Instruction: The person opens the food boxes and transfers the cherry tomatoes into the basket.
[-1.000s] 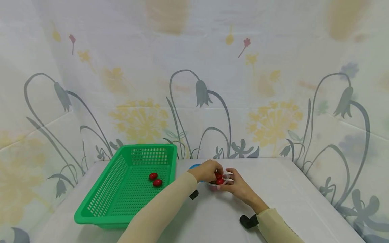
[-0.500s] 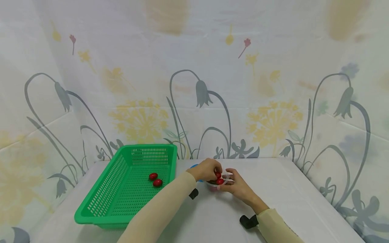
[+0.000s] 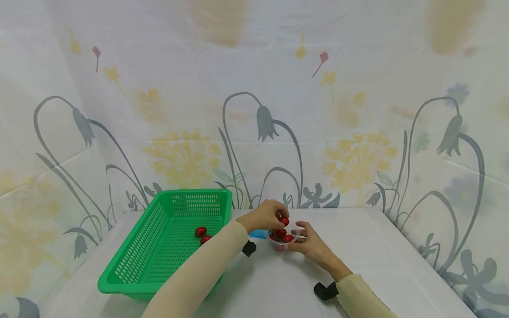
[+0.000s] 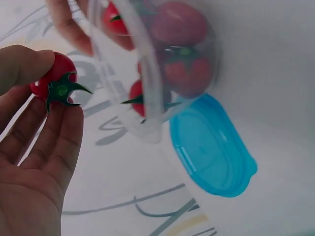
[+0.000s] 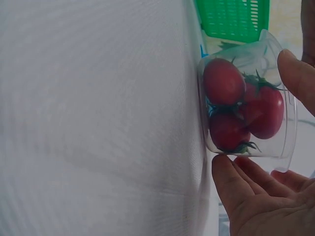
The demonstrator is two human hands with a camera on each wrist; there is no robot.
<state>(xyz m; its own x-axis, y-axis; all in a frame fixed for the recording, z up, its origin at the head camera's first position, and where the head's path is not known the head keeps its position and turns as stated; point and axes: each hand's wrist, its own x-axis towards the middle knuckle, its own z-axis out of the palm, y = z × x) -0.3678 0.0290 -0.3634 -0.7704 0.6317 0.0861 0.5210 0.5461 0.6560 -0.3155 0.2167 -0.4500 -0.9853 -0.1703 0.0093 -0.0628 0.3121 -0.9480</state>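
My left hand (image 3: 265, 215) pinches a small red tomato (image 4: 58, 76) with a green calyx, above the rim of a clear plastic container (image 3: 283, 240). Several red tomatoes (image 5: 224, 82) lie inside that container, seen through its wall in the right wrist view. My right hand (image 3: 312, 245) grips the container by its side, thumb and fingers curled about it. A blue lid (image 4: 214, 147) lies on the table just beyond the container, partly covered by my left hand in the head view.
To the left stands a green perforated basket (image 3: 137, 276) with two tomatoes (image 3: 200, 231) on its floor, one partly behind my left sleeve. A white cloth covers the table (image 3: 370, 256). A flower-patterned curtain (image 3: 358, 88) rises behind.
My left hand has lifted up and slightly left out of the container with a tomato, uncovering more tomatoes inside. My right hand has stayed in place on the container.
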